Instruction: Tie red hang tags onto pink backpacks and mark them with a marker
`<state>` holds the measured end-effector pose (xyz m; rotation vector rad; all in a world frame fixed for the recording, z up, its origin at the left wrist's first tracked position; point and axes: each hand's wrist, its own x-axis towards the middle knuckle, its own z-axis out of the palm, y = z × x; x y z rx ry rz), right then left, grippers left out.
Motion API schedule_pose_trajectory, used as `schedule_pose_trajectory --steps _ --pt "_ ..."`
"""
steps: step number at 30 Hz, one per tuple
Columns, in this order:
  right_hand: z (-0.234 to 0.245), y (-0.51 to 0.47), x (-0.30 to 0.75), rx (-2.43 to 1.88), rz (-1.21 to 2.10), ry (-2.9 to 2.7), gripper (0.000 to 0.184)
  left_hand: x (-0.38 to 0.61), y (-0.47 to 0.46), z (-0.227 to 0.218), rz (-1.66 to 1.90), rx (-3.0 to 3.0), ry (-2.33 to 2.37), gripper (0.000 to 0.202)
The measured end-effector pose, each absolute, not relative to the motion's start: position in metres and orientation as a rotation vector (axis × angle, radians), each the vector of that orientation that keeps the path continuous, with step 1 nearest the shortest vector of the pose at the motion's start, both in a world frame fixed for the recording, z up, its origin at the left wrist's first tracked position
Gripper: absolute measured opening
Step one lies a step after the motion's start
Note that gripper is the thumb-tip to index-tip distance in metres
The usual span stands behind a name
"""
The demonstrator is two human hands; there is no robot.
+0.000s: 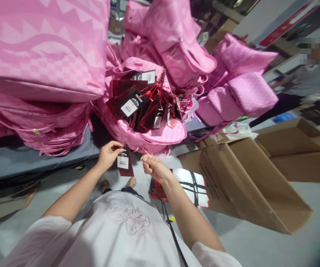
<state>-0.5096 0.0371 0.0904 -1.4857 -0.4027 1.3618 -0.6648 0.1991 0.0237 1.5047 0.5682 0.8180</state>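
Observation:
My left hand (110, 155) pinches the top of a black and red hang tag (125, 163) with a white barcode label. To its right, my right hand (154, 167) has its fingers pressed together; whatever thin thing they may hold is too small to make out. Just beyond my hands, a pink backpack (160, 138) lies on the table with a heap of similar hang tags (132, 105) on top. Red strings (160, 83) gather at the upper end of that heap.
Stacked pink backpacks (43, 74) rise at the left, with more pink bags (176, 40) behind and to the right. Large open cardboard boxes (232, 178) stand on the floor at the right. A white bundle with black straps (193, 185) lies below my right arm. Another person (307, 79) stands far right.

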Motion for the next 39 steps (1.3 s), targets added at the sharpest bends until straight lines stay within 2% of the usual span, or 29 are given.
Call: schedule_pose_trajectory --steps 5,8,11,14,20,24,39 --pt "0.09 0.043 -0.515 -1.414 1.336 -0.367 0.04 -0.66 0.181 0.031 1.192 2.111 0.4 0.01" --pt "0.088 0.051 -0.522 -1.44 1.146 -0.372 0.037 -0.661 0.172 0.038 1.322 2.476 0.303 0.015" --pt "0.083 0.059 -0.532 -1.521 0.854 -0.422 0.032 -0.66 0.165 0.042 1.368 2.546 0.208 0.019" --pt "0.079 0.063 -0.537 -1.576 0.664 -0.498 0.026 -0.655 0.162 0.041 1.321 2.464 0.158 0.018" --pt "0.079 0.062 -0.536 -1.558 0.781 -0.258 0.039 -0.647 0.16 0.032 1.004 2.198 0.368 0.018" --pt "0.075 0.063 -0.54 -1.62 0.718 -0.329 0.035 -0.646 0.16 0.03 0.821 2.207 0.526 0.012" --pt "0.053 0.06 -0.542 -1.693 0.525 -0.592 0.025 -0.64 0.16 0.037 0.644 2.091 0.617 0.012"
